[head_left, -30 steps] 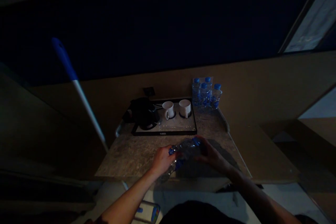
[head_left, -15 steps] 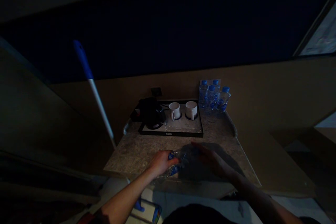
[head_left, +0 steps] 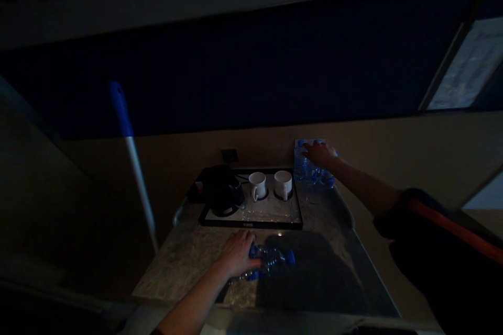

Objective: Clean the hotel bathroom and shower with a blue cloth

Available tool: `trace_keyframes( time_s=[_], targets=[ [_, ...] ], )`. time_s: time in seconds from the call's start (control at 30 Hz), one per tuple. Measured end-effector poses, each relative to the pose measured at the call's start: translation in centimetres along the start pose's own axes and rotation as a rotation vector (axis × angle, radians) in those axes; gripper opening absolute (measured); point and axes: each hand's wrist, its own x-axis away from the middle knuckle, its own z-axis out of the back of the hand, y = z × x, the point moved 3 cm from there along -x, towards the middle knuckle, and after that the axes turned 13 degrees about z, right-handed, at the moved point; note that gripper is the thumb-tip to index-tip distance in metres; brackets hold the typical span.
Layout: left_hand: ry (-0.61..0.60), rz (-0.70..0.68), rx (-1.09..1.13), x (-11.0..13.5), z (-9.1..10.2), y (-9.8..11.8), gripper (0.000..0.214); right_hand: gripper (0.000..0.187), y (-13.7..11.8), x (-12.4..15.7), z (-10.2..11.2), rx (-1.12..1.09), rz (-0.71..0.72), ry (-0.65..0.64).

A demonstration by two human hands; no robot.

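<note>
My left hand (head_left: 236, 253) rests on clear water bottles with blue caps (head_left: 269, 263) that lie on their sides near the front of the stone counter (head_left: 188, 259); its fingers curl over them. My right hand (head_left: 319, 154) reaches to the back right corner and lies on the blue caps of several upright water bottles (head_left: 312, 171) standing against the wall. The fingers there bend over the caps. The room is very dim.
A black tray (head_left: 271, 217) holds a black kettle (head_left: 220, 190) and two white mugs (head_left: 258, 186) (head_left: 283, 184). A pole with a blue grip (head_left: 131, 154) leans at the counter's left. A wall socket (head_left: 229, 155) sits behind the tray.
My right hand left the lying bottles and stretched to the upright bottles at the back right. My left hand stayed on the lying bottles. The camera tilted.
</note>
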Motion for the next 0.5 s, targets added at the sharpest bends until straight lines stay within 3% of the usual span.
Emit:
trace_keyframes(
  time_s=[0.07,0.13,0.23,0.3,0.37,0.43,0.5],
  targets=[
    [0.080,0.010,0.040,0.4,1.0,-0.1,0.083,0.044,0.3,-2.1,0.0,0.046,0.011,-0.119],
    [0.185,0.004,0.114,0.8,2.2,-0.2,0.071,0.040,0.2,-2.5,0.3,0.050,0.033,-0.166],
    [0.416,-0.070,0.270,0.7,4.7,1.5,0.048,0.041,-0.1,-0.1,3.5,0.079,0.108,-0.077],
    [0.609,-0.158,0.395,0.3,6.7,4.4,0.062,0.046,-0.6,2.7,6.9,0.091,0.159,0.034],
    [0.747,-0.218,0.497,-0.1,8.5,8.0,0.098,0.048,-1.2,5.7,9.6,0.022,0.170,0.115],
    [0.723,-0.201,0.551,-0.3,9.5,11.2,0.114,0.048,-1.9,8.6,10.0,-0.141,0.143,0.129],
    [0.558,-0.141,0.555,-0.1,9.4,12.8,0.096,0.042,-2.4,11.3,7.8,-0.316,0.095,0.135]
  ],
)
